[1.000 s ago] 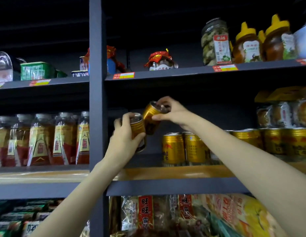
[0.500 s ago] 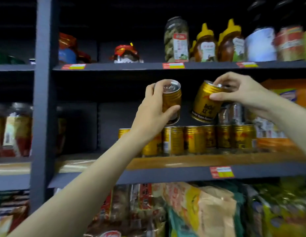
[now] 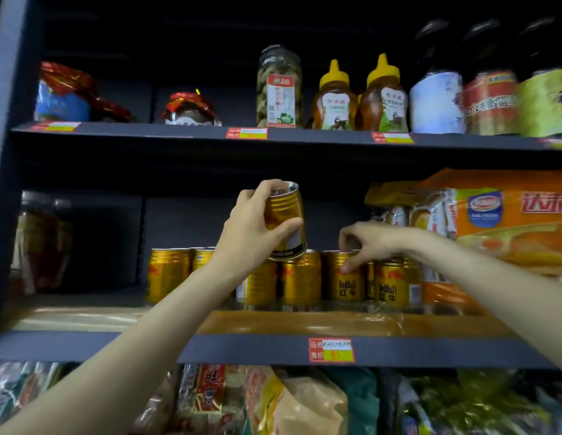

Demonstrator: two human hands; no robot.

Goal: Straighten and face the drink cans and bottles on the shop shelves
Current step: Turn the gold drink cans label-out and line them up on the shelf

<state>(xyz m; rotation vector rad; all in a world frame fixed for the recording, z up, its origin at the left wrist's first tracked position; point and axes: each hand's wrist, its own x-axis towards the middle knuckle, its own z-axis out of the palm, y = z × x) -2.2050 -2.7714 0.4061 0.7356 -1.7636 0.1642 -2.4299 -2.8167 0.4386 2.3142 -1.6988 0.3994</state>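
My left hand is wrapped around a gold can, holding it tilted in the air just above the row of gold cans on the shelf. To its right, my right hand pinches the rim of a standing can in that row, thumb on its front.

The gold can in the left hand was glossy ribbed metal with a bright silvery top, and the row of gold cans on the shelf shone the same way. The shelf edge looked matt dark painted metal, bearing a paper price tag. The honey bottles above were clear glossy plastic with smooth yellow caps and paper labels.
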